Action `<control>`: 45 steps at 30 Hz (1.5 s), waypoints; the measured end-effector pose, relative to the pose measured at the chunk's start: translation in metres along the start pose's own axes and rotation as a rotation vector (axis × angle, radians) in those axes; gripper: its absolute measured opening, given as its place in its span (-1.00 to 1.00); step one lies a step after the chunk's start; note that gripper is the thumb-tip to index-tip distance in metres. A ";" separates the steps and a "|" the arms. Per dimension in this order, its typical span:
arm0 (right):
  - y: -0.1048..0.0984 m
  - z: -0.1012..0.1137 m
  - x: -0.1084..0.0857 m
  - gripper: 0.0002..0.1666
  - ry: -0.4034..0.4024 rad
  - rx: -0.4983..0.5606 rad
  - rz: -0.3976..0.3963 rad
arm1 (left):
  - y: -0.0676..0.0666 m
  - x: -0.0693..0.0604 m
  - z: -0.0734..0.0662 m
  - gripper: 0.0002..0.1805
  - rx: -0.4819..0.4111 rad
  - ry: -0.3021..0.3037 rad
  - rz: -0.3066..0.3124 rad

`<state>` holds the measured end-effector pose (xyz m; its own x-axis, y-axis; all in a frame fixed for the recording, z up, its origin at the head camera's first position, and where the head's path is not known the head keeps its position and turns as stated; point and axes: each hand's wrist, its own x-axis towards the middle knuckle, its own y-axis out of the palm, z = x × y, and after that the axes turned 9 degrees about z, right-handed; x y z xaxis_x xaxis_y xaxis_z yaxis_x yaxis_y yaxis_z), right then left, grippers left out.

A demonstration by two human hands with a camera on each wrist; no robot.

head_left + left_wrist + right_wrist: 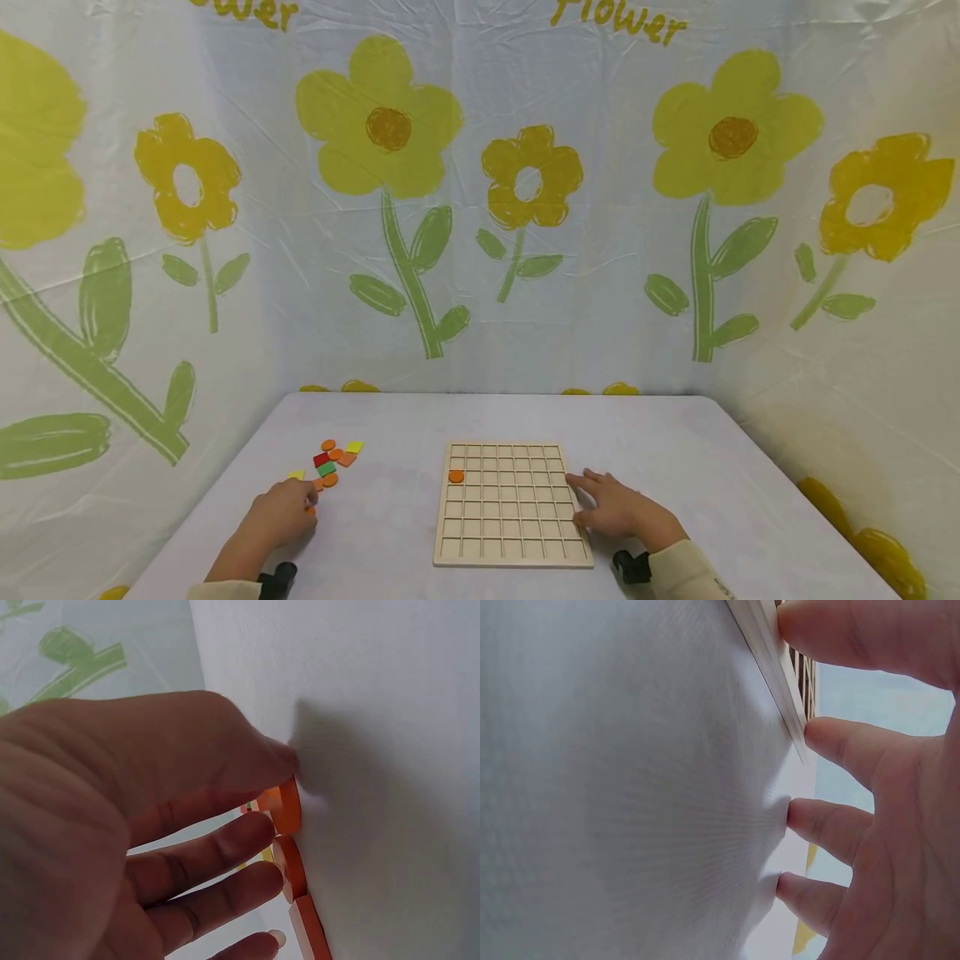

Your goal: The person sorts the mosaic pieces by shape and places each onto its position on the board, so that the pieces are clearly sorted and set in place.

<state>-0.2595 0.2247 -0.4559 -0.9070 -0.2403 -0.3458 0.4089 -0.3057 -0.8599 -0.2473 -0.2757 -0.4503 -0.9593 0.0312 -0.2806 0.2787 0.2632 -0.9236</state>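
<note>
On the left of the table, my left hand (279, 510) reaches down among small colored pieces. In the left wrist view its thumb and index finger pinch an orange round piece (288, 808) at the tabletop; the index fingertip is partly hidden behind the thumb. A second orange round piece (294, 868) lies by the other fingers. My right hand (621, 506) rests at the right edge of a wooden grid board (513, 563), its fingers spread. Thumb and index finger touch the board's rim (769, 660), while two other fingertips meet the table. One orange disc (456, 477) sits in the board's left column.
Beyond the left hand lie several loose pieces: a red square (322, 459), a green square (326, 469), a yellow square (355, 447) and orange discs (328, 446). The white table (397, 417) ends at a flower-printed cloth (600, 333) behind and on both sides.
</note>
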 end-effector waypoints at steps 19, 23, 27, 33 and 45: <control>0.000 -0.002 -0.001 -0.17 -0.013 -0.014 -0.004 | 0.002 0.007 0.003 -0.77 -0.080 -0.025 0.033; 0.000 -0.002 0.000 -0.17 -0.013 -0.015 -0.005 | 0.001 0.007 0.001 -0.78 -0.092 -0.024 0.025; 0.001 -0.003 0.000 -0.18 -0.018 -0.013 -0.005 | 0.001 0.006 -0.004 -0.80 -0.117 -0.008 0.017; 0.001 -0.002 -0.001 -0.17 -0.012 -0.011 0.000 | 0.002 0.010 -0.016 -0.80 -0.158 0.030 0.000; 0.001 -0.001 -0.001 -0.17 0.004 -0.020 -0.006 | 0.007 0.026 -0.044 -0.78 -0.147 0.117 -0.052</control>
<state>-0.2587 0.2258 -0.4570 -0.9100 -0.2350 -0.3417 0.4010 -0.2890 -0.8693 -0.2722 -0.2304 -0.4523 -0.9734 0.1237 -0.1928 0.2269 0.4047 -0.8859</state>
